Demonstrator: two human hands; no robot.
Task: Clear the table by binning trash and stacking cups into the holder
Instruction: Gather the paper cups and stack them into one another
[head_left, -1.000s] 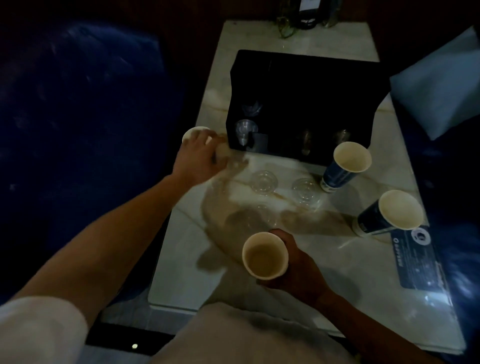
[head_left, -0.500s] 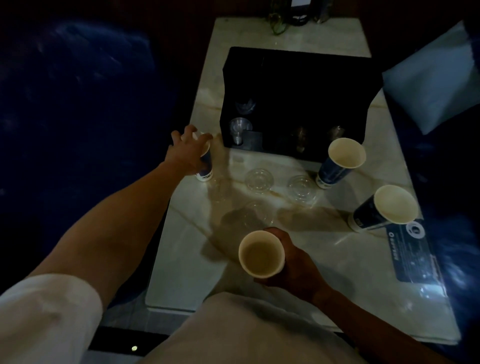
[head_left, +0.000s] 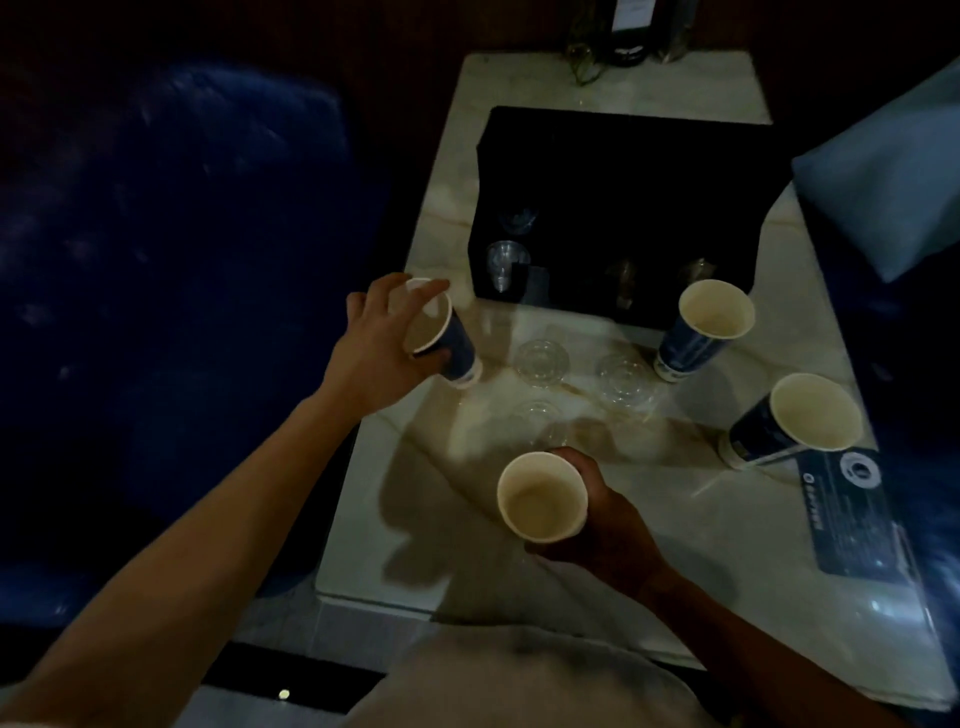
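- The left hand (head_left: 371, 353), left of the frame's centre, has its grip closed round a dark blue paper cup with a cream inside (head_left: 441, 332); the cup is tilted, mouth toward the hand, its base low over the pale marble surface (head_left: 395, 535).
- The right hand (head_left: 602, 525), at lower centre, is clenched round a second cream-lined paper cup (head_left: 543, 496), held upright above the surface with its mouth facing the camera.
- A third blue paper cup (head_left: 701, 330) stands at centre right, just in front of the black box-shaped cup holder (head_left: 623, 197).
- A fourth blue paper cup (head_left: 795, 421) sits further right, near the edge of the surface, touching or just beside a dark printed card in a clear sleeve (head_left: 852, 514).
- Two clear plastic cups (head_left: 540, 358) stand between the held cups and the holder; a third clear one nearer the right hand is too faint to describe well.
- The holder takes the upper centre of the frame; a clear cup (head_left: 504, 265) shows in its lower left compartment, and the other openings are too dark to read.
- A dark blue sofa (head_left: 171, 249) fills the left side of the frame.
- A pale blue cushion (head_left: 888, 187) lies at upper right.
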